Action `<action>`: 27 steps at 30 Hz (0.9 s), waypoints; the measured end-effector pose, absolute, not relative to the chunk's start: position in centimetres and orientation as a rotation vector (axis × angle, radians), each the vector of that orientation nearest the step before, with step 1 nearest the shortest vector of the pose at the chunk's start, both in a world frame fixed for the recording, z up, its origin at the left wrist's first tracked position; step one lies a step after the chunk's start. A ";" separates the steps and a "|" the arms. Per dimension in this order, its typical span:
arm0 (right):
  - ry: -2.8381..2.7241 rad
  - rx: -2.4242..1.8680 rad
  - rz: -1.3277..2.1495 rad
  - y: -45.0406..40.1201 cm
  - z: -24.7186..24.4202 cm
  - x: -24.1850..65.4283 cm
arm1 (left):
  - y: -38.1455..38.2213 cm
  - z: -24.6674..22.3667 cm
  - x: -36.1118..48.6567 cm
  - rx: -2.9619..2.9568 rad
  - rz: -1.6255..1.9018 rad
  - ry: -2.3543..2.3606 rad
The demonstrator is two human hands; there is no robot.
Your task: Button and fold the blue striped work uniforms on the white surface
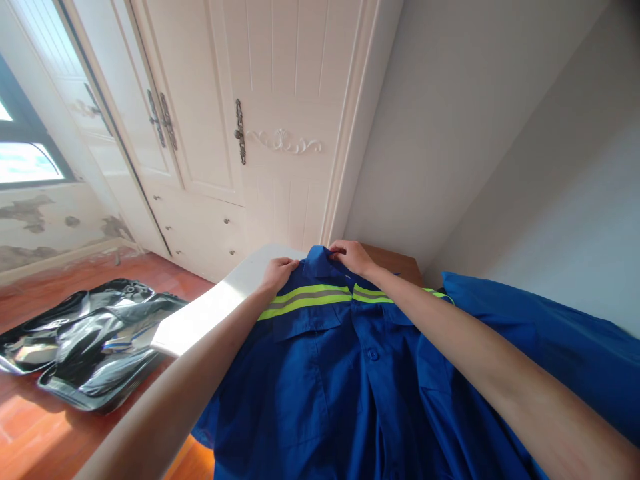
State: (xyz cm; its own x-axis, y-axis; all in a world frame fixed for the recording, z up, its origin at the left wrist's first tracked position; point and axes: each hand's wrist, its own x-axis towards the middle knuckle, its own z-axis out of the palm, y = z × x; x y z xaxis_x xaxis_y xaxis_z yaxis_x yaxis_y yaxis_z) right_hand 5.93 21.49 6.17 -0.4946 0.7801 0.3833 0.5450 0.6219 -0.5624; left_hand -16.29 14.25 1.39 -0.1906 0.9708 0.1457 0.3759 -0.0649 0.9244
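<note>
A blue work jacket (pixel 310 360) with yellow-green and grey reflective stripes lies spread towards me, its collar at the far end. My left hand (pixel 281 272) pinches the jacket's left shoulder edge beside the collar. At the collar's right side, my right hand (pixel 351 257) has its fingers closed on the fabric. A round blue button shows on the front placket, below the stripes. Part of the right chest and the right sleeve is hidden behind my right forearm.
A white table (pixel 225 300) extends beneath the jacket. On the wooden floor at left lies an open black suitcase (pixel 105 340) with packed items. White wardrobe (pixel 200 120) doors stand ahead. A brown wooden surface (pixel 395 262) and a blue cloth (pixel 545 340) are at right.
</note>
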 end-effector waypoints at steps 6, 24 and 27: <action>-2.253 -0.979 0.473 21.7 6.0 5.3 | 14.6 2.6 -16.2 1.446 1.187 1.485; -2.556 -0.630 0.098 19.9 5.6 4.2 | 15.6 2.5 -15.6 1.115 1.214 1.467; -2.513 -0.643 0.112 20.0 5.4 3.9 | 15.8 3.0 -15.4 1.119 1.216 1.470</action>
